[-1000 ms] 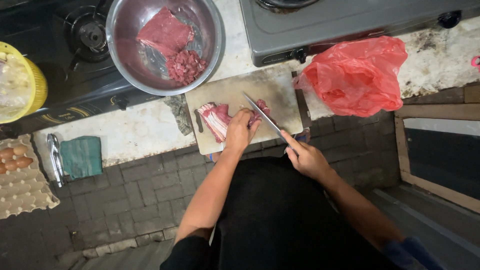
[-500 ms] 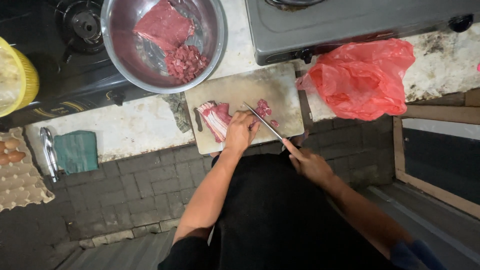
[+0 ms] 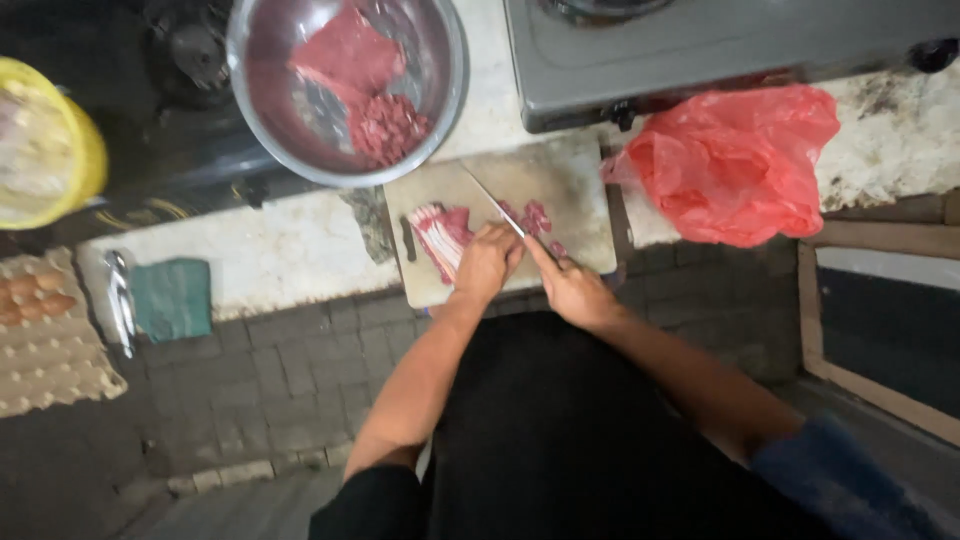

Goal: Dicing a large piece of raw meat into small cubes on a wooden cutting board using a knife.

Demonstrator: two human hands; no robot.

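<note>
At the far left, a yellow bowl [image 3: 45,150] is being cut off by the frame edge, and an egg tray [image 3: 45,335] is lying below it, with a green cloth [image 3: 172,298] just to its right on the counter. Farther back, a metal bowl [image 3: 345,85] is being used to hold a red slab and small cut pieces. On the cutting board [image 3: 560,180], a striped piece of raw meat [image 3: 440,235] is being pressed down by the left hand [image 3: 487,262], whose fingers [image 3: 500,240] are curled over the meat's right end; pink flesh streaked with white fat is being left exposed to the left of the fingers. Just beside them, a knife [image 3: 497,205] is being gripped by the right hand [image 3: 572,290], its fist closed around the handle and its blade slanting away over the board. Small red cut pieces [image 3: 538,216] are lying right of the blade. At the right, a red plastic bag [image 3: 735,160] is resting near a grey stove [image 3: 720,40].
</note>
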